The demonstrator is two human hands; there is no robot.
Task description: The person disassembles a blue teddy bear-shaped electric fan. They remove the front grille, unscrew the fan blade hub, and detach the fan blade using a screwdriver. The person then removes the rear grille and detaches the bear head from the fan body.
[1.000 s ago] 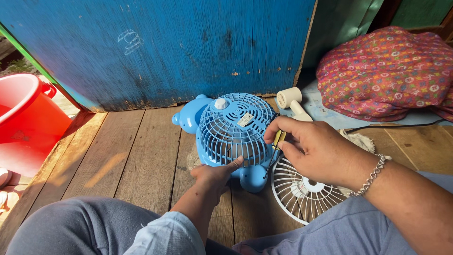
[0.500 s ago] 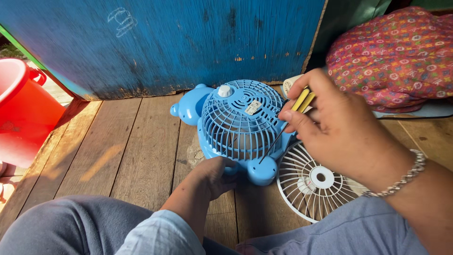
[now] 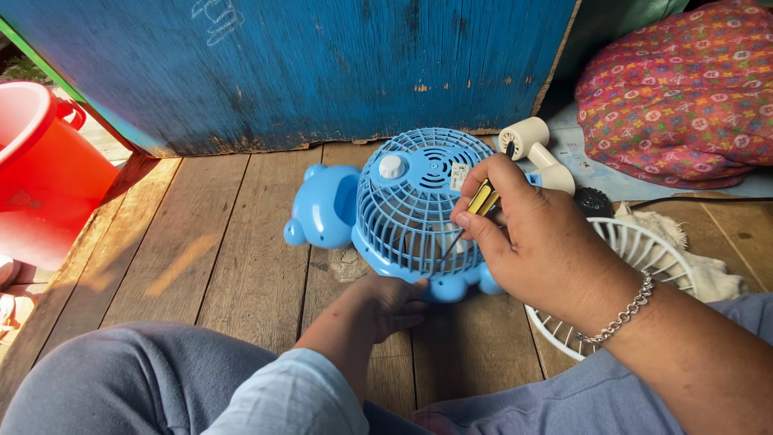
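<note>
Head view: right hand [image 3: 539, 242] pinching screwdriver [image 3: 475, 211], tip slanting down-left into fan [image 3: 419, 205] grille; left hand [image 3: 390, 302] bracing fan's near edge w/ curled fingers.

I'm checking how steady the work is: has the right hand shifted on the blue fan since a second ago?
Yes. The right hand slid from the blue fan's right rim inward over the cage, its screwdriver tip now in the grille.
</note>
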